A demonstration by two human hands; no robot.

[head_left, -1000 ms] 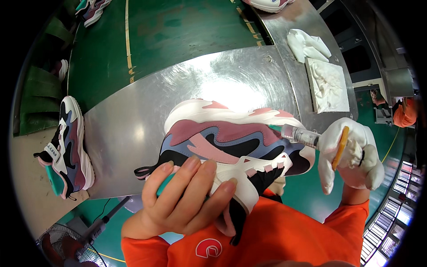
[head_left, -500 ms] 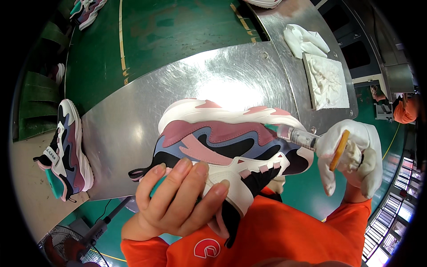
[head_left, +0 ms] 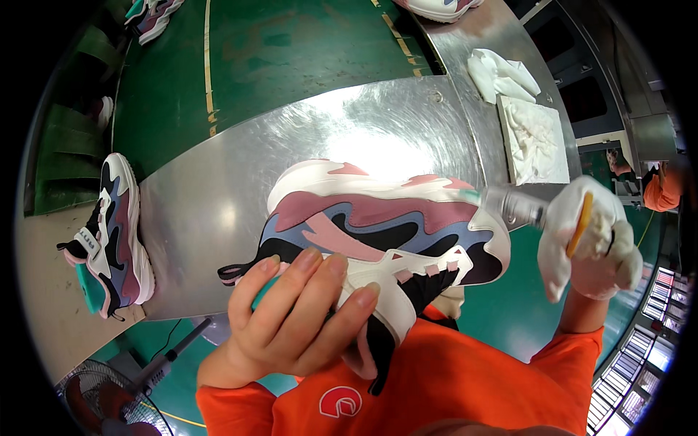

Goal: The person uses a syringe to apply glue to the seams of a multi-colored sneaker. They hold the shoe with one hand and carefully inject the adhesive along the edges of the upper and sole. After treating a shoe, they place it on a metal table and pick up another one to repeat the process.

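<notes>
My bare left hand (head_left: 298,320) grips a sneaker (head_left: 363,214) at its collar, the sneaker lying on its side with the sole turned away from me. It has white, mauve, pink, blue and black panels, with black laces. My right hand (head_left: 592,236), in a white glove, closes around a clear syringe (head_left: 512,205) with a yellow-orange flange. The syringe's greenish tip end is at the seam between upper and white sole near the toe; whether it touches cannot be told because of blur.
A matching sneaker (head_left: 113,232) stands at the left edge of the metal table (head_left: 196,218). A green conveyor belt (head_left: 291,43) runs beyond it. At the far right lie a crumpled white cloth (head_left: 502,76) and a white pad (head_left: 534,142). A fan (head_left: 109,400) stands lower left.
My right hand and the syringe have shifted right and slightly up along the sole seam. The sneaker in my left hand has moved a little to the right.
</notes>
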